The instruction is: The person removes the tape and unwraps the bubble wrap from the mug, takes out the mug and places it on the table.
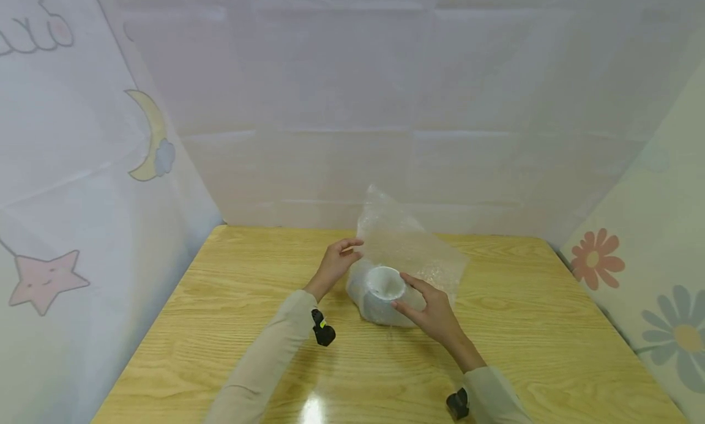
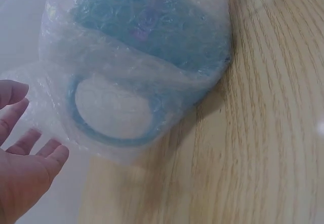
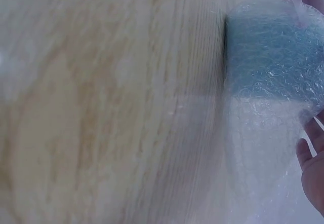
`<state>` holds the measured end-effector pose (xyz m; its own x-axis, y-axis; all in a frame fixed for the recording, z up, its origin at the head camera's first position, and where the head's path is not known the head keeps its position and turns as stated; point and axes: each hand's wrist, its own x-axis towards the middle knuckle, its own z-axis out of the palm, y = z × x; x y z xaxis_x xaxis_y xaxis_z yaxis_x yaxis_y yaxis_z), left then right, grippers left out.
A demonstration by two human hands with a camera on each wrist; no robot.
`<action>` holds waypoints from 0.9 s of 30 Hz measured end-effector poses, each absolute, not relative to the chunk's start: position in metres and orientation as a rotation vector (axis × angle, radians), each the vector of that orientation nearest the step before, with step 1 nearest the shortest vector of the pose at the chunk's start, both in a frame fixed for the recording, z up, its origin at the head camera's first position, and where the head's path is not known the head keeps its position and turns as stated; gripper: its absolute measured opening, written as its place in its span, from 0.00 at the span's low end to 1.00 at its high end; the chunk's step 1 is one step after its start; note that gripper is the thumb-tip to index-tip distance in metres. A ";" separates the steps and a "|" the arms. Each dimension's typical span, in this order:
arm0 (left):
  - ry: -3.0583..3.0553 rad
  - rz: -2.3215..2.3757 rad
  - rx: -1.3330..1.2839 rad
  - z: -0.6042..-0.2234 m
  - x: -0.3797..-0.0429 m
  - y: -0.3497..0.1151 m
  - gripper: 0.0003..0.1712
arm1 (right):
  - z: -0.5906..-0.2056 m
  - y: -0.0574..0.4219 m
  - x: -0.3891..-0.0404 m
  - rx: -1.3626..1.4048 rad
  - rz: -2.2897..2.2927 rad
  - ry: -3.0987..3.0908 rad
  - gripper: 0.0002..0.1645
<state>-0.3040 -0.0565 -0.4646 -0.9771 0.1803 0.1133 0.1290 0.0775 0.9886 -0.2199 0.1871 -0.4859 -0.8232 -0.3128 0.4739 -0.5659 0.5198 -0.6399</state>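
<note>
A mug stands upright on the table, wrapped in clear bubble wrap, its white inside facing up. In the left wrist view its blue side and rounded handle show through the layers. The bubble wrap's loose end rises behind it into a pointed corner. My right hand holds the mug from the right, thumb nearer me and fingers along the rim. My left hand hovers beside the wrap at the left, fingers loosely bent around nothing. A clear strip sticks up from the wrapped mug in the right wrist view.
The wooden table spreads around the mug on all sides. A pale sheet wall stands behind its far edge, with printed sheets at left and right. Black wrist cameras sit at both sleeves.
</note>
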 end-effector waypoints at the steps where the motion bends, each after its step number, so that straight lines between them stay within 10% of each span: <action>1: 2.257 2.088 0.306 -0.467 -0.304 -0.057 0.18 | -0.486 0.187 -0.220 0.736 1.200 -2.463 0.38; 27: 2.205 1.982 0.085 -0.496 -0.302 -0.060 0.22 | -0.486 0.184 -0.217 0.700 1.234 -2.462 0.38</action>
<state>-0.3022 -0.0596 -0.4965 -0.9831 0.1588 -0.0916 -0.0742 0.1121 0.9909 -0.2173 0.1839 -0.4861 -0.8369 -0.2888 0.4650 -0.5454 0.5127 -0.6631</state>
